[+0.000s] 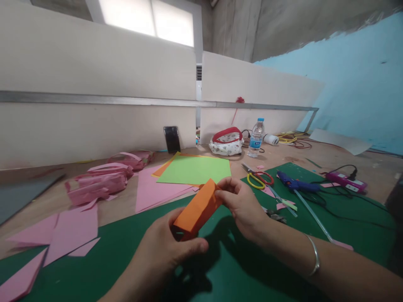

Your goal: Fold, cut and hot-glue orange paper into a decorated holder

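Note:
An orange folded paper box [198, 207] is held up, tilted, above a green cutting mat [126, 247]. Its near end shows an opening. My left hand [170, 243] supports the box at its lower left end, fingers behind it and thumb stretched out below. At the upper right end, my right hand [239, 203] pinches the box edge between thumb and fingers. Just beyond the box lie a lime green paper sheet [195, 168] and pink sheets [157, 188].
Scissors [256, 176], a blue glue gun [297, 183] and a purple power strip [346, 181] lie to the right. A water bottle [256, 138], a white pouch [226, 144] and a phone [171, 139] stand behind. Pink paper boxes [100, 180] and cut pieces [72, 228] lie left.

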Motion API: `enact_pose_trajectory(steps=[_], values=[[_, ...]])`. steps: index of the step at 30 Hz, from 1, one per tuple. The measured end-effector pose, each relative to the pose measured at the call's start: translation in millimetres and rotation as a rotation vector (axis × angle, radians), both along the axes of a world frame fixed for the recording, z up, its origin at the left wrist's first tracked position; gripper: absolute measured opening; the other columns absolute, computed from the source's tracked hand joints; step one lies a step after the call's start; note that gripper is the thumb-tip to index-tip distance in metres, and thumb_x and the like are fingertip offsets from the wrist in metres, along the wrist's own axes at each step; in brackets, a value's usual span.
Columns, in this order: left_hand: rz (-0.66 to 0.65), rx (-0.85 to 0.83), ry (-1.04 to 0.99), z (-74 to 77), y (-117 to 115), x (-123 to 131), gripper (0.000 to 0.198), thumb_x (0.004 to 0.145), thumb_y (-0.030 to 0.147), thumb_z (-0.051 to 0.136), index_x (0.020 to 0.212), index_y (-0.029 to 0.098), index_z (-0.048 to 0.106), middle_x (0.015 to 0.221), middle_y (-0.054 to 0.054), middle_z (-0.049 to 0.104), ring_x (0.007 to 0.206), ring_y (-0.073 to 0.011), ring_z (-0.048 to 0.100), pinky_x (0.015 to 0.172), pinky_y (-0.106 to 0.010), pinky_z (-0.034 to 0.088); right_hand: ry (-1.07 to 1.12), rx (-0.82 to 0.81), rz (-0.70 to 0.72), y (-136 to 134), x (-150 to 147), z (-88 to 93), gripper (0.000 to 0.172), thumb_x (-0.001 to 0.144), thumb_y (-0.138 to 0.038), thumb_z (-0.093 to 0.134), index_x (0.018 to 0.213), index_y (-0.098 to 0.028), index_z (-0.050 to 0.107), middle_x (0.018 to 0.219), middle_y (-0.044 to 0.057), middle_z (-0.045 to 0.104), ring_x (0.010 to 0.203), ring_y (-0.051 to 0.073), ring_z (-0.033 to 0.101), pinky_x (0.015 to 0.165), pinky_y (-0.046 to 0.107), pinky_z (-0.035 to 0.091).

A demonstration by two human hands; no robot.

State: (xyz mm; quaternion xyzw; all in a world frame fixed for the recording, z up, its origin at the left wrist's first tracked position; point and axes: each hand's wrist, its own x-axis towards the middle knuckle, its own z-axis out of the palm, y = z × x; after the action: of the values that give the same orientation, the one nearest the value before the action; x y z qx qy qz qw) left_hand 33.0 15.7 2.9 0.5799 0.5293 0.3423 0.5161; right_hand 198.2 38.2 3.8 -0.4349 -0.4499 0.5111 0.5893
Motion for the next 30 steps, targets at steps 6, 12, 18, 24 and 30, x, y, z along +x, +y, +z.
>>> enact_pose_trajectory(steps=[6, 12, 18, 24, 30], values=[[0.114, 0.073, 0.066, -0.5, 2.7, -1.0, 0.042, 0.063, 0.053, 0.066, 0.088, 0.019, 0.065, 0.071, -0.003, 0.068, 0.060, -0.0190, 0.057, 0.056, -0.026, 0.040, -0.030, -0.028, 0.074, -9.2, -5.8, 0.4, 0.020, 0.060, -0.005, 0.059, 0.075, -0.016, 0.053, 0.073, -0.003, 0.057, 0.070, 0.011, 0.054, 0.063, 0.023, 0.043], [0.145, 0.143, 0.083, 1.9, 0.0, 0.0, 0.047, 0.059, 0.042, 0.074, 0.101, 0.021, 0.064, 0.091, -0.005, 0.074, 0.080, -0.0253, 0.065, 0.070, -0.030, 0.046, -0.062, -0.023, 0.292, -19.5, -9.9, 0.5, 0.031, 0.061, -0.002, 0.056, 0.089, -0.016, 0.056, 0.081, -0.001, 0.060, 0.081, 0.015, 0.059, 0.071, 0.026, 0.047], [-0.005, 0.117, 0.088, -3.8, 9.1, -9.5, 0.044, 0.059, 0.038, 0.072, 0.099, 0.022, 0.060, 0.081, -0.002, 0.071, 0.073, -0.0232, 0.064, 0.062, -0.029, 0.045, -0.111, -0.039, 0.265, -7.0, -1.5, 3.7, 0.023, 0.059, -0.003, 0.057, 0.078, -0.014, 0.061, 0.076, -0.001, 0.063, 0.071, 0.011, 0.057, 0.066, 0.023, 0.045], [-0.209, -0.027, -0.011, -11.9, 28.1, -28.2, 0.034, 0.061, 0.026, 0.068, 0.091, 0.019, 0.053, 0.064, 0.003, 0.063, 0.058, -0.0138, 0.057, 0.054, -0.024, 0.041, -0.101, -0.077, 0.198, 14.2, 12.8, 4.1, 0.017, 0.057, -0.006, 0.060, 0.072, -0.014, 0.062, 0.071, -0.002, 0.063, 0.067, 0.010, 0.056, 0.062, 0.021, 0.042], [-0.044, 0.164, 0.114, -17.1, 33.9, -33.3, 0.034, 0.063, 0.035, 0.062, 0.093, 0.022, 0.052, 0.060, 0.006, 0.056, 0.046, -0.0122, 0.048, 0.046, -0.025, 0.036, -0.060, -0.166, 0.278, 25.7, 24.5, 2.3, 0.026, 0.050, -0.005, 0.064, 0.074, -0.013, 0.063, 0.073, 0.002, 0.065, 0.065, 0.016, 0.061, 0.062, 0.028, 0.047]])
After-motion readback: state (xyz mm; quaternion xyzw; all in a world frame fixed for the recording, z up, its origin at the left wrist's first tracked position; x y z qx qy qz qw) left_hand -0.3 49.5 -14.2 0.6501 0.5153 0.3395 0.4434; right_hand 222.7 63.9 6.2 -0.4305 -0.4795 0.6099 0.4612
